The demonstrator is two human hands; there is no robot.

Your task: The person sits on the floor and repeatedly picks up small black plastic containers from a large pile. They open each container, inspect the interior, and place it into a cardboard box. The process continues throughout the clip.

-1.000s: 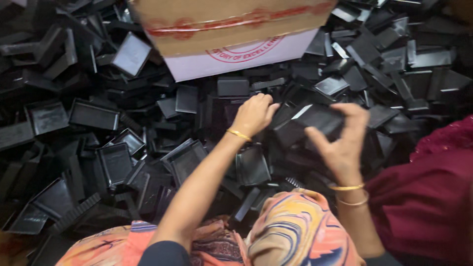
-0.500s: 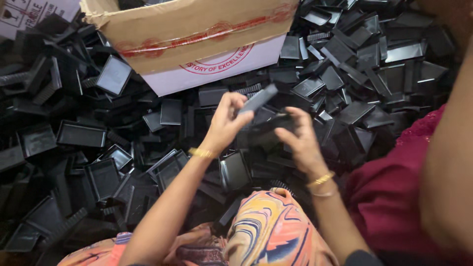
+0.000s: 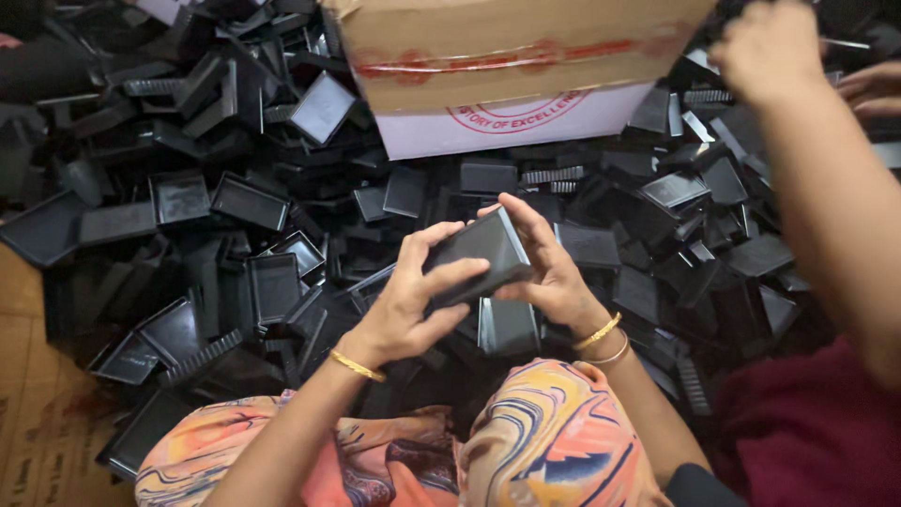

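A huge heap of black plastic trays [image 3: 235, 202], spread across nearly the whole view, shallow rectangular pieces lying flat, tilted and on edge, some ribbed along one side. At the top centre, on the heap, a cardboard box [image 3: 507, 66] with a brown flap sealed by a red-streaked strip and a white side bearing a red round stamp. Along the right, a co-worker's bare forearm [image 3: 826, 216] reaching up over the pile, hand closed near the top edge (what it grips cannot be told), and a dark red garment [image 3: 807, 422] below it. At the bottom, patterned orange, pink and navy cloth [image 3: 526, 441] over the knees. At the far left edge, a strip of brown floor [image 3: 23, 376].

Between the knees and the box, held above the heap: one black tray [image 3: 479, 255], tilted, its flat back facing the camera, clamped from both sides. Left hand [image 3: 413, 300] curled around its lower left edge, thumb on top, fingers wrapped over the face, a thin gold bangle [image 3: 357, 365] at the wrist. Right hand [image 3: 544, 268] gripping the right end, fingers curved over the upper corner, thumb underneath; two gold bangles [image 3: 601, 338] on that wrist. Directly below the held piece, another tray standing on edge [image 3: 507, 329] in the heap.
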